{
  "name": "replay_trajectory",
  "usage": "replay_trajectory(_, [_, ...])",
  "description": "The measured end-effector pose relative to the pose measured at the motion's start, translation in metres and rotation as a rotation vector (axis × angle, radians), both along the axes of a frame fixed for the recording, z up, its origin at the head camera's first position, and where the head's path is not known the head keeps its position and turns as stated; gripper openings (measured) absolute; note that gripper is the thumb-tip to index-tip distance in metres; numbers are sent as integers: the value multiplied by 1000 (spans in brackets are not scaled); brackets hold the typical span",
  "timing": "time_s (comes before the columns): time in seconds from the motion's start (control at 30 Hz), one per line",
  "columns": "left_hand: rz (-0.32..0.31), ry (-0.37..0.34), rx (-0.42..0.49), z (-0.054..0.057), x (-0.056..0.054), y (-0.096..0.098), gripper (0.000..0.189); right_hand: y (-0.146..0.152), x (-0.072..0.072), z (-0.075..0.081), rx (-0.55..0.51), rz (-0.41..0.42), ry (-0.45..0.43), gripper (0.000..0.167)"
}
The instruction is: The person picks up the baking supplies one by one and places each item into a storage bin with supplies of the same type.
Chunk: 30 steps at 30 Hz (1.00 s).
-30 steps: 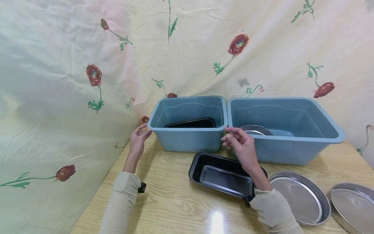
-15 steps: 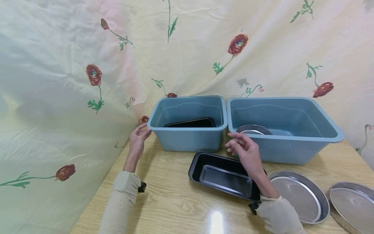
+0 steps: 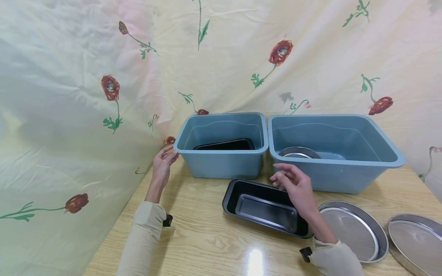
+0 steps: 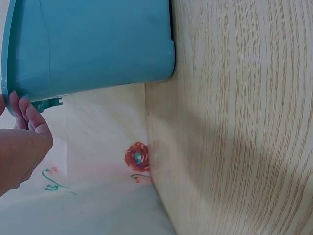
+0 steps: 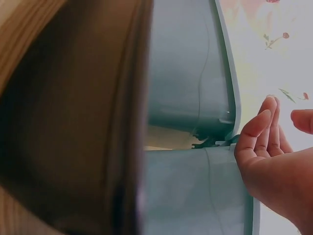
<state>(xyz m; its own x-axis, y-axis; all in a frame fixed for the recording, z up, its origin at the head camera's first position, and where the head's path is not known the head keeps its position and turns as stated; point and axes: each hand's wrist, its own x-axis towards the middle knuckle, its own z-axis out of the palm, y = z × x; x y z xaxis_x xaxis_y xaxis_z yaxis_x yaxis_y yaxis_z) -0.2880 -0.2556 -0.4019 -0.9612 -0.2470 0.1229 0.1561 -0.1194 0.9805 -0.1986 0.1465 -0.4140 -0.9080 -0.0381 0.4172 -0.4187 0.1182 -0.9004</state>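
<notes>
To the right of the black loaf pan (image 3: 264, 212), on the wood-grain table (image 3: 197, 241), lie two round metal tins, the nearer-to-pan one (image 3: 359, 234) and the outer one (image 3: 419, 243), the latter cut off by the edge of view. Above the pan's right end hangs the right hand (image 3: 295, 184), fingers loosely bent and holding nothing; whether it brushes anything behind it I cannot tell. Well to the left of the pan, the left hand (image 3: 164, 163) pinches the near corner of the left bin's rim. That left bin (image 3: 221, 165), blue, stands behind the pan and toward its left, with a dark pan (image 3: 233, 145) inside; the blue right bin (image 3: 338, 176) stands just beside it, behind the pan's right end, a round tin (image 3: 300, 153) low inside. Farthest behind the pan hangs flower-printed cloth (image 3: 221, 73). With a hold at one corner only, a tug would probably swivel or tip the left bin, sliding its contents and catching the neighbouring rim; a careless drop of the right wrist could knock the loaf pan askew. Against one second ago, the right hand has left the left bin's other near corner and come lower toward the pan; the left hand's hold and both bins look unchanged.
</notes>
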Motion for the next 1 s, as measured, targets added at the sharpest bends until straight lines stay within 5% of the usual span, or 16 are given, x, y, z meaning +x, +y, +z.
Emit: replay_trajectory(1.0, [-7,19,30,-2,-2,-1,39,25,33,-16,19,-15,-33,22])
